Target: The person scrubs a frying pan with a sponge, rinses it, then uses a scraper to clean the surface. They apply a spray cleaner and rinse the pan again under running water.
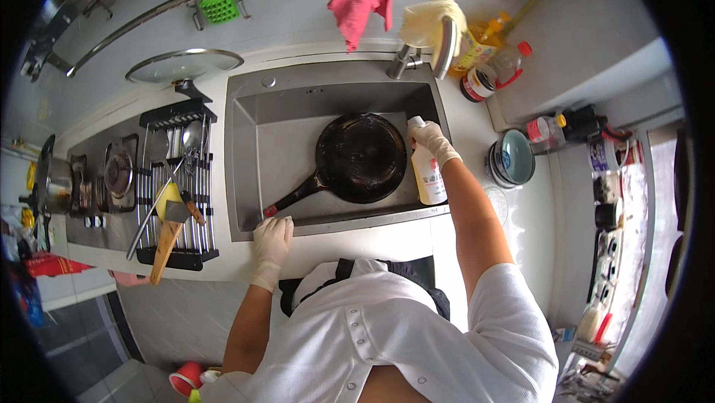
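A blackened frying pan [362, 156] lies in the stainless steel sink [285, 174], its surface dark and worn in places. The pan's handle, red at its tip, slants towards the front left corner. My left hand [273, 240], in a pale glove, rests at the sink's front rim beside the handle tip. Its fingertips are curled over and hidden, so whether it touches the handle is unclear. Gloved as well, my right hand [429, 139] grips the upper part of a white and yellow bottle [429, 179] with printed writing. The bottle is at the right of the pan, over the sink's right side.
A dish rack [176, 190] with a scraper, a knife and spoons stands left of the sink. Behind it leans a glass lid [187, 66]. The faucet [445, 48] bears a yellow cloth [427, 23]. Stacked bowls [513, 157] and a jar [477, 83] stand to the right.
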Motion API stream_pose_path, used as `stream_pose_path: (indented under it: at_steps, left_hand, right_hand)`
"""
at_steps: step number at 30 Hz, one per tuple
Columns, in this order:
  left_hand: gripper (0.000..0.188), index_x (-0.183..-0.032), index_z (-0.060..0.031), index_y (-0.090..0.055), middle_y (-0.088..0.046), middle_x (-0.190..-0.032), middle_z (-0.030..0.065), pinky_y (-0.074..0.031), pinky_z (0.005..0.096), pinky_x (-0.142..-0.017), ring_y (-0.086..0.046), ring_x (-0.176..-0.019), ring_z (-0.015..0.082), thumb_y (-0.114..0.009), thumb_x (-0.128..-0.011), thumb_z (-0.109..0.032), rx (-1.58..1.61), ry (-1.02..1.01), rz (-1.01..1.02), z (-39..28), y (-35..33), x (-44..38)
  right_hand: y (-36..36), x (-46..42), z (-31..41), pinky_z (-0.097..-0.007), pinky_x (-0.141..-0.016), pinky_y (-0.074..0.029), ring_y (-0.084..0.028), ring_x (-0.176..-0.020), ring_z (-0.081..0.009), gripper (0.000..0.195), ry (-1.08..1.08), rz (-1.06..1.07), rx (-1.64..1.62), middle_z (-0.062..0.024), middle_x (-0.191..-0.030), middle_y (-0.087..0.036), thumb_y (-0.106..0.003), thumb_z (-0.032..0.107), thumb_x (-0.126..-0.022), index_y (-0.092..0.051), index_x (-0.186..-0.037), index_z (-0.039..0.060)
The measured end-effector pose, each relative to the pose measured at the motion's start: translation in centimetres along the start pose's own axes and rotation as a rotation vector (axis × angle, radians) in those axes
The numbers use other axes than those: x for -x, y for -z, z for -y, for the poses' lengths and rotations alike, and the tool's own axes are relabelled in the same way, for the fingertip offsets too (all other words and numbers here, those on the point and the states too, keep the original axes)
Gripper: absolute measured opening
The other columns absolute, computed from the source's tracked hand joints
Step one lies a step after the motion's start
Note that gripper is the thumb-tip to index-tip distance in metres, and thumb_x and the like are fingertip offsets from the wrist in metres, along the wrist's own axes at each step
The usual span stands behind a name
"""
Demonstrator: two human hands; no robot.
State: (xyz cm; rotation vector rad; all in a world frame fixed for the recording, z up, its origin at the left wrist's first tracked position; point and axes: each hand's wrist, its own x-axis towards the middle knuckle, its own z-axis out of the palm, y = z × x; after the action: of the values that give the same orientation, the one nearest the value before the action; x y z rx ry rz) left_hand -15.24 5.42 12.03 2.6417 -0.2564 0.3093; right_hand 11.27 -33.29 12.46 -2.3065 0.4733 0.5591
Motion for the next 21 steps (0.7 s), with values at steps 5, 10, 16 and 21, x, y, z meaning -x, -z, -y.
stream_pose_path:
  at_steps: [5,10,16,21]
  left_hand:
    - [0.019,-0.081,-0.0021,-0.064,-0.065,-0.076,0.0132,-0.048,0.0421,-0.069,-0.061,-0.073,0.0309,-0.055,-0.090,-0.017,-0.014,-0.048,-0.037,-0.6,0.1,-0.4]
    - [0.021,-0.089,-0.0048,-0.066,-0.067,-0.083,0.0137,-0.048,0.0432,-0.074,-0.062,-0.080,0.0318,-0.051,-0.091,-0.019,-0.065,0.013,0.068,0.9,-1.2,0.6]
    - [0.024,-0.090,-0.0055,-0.067,-0.068,-0.085,0.0124,-0.048,0.0435,-0.075,-0.062,-0.080,0.0317,-0.049,-0.093,-0.020,-0.071,-0.001,0.068,0.7,-1.0,0.5]
    - [0.025,-0.088,-0.0041,-0.067,-0.067,-0.083,0.0127,-0.049,0.0437,-0.073,-0.063,-0.080,0.0313,-0.050,-0.092,-0.021,-0.066,-0.013,0.045,0.1,-0.6,0.4]
  right_hand:
    - [2.2,1.1,-2.3,-0.0331,-0.075,-0.051,-0.068,-0.074,-0.0229,0.025,-0.022,-0.070,0.000,-0.0090,-0.069,-0.068,-0.060,0.028,-0.072,-0.069,-0.065,0.0054]
    - [4.6,4.9,0.7,-0.0328,-0.066,-0.048,-0.065,-0.070,-0.0213,0.020,-0.054,0.035,0.094,-0.0074,-0.069,-0.067,-0.064,0.026,-0.067,-0.069,-0.067,0.0061]
    - [6.1,7.2,0.3,-0.0324,-0.062,-0.046,-0.062,-0.068,-0.0193,0.017,-0.104,0.041,0.002,-0.0053,-0.070,-0.066,-0.069,0.021,-0.060,-0.069,-0.071,0.0085]
    - [5.1,7.6,-2.6,-0.0357,-0.069,-0.050,-0.065,-0.073,-0.0264,0.015,-0.163,0.058,-0.050,-0.0099,-0.072,-0.067,-0.062,0.021,-0.063,-0.066,-0.060,0.0077]
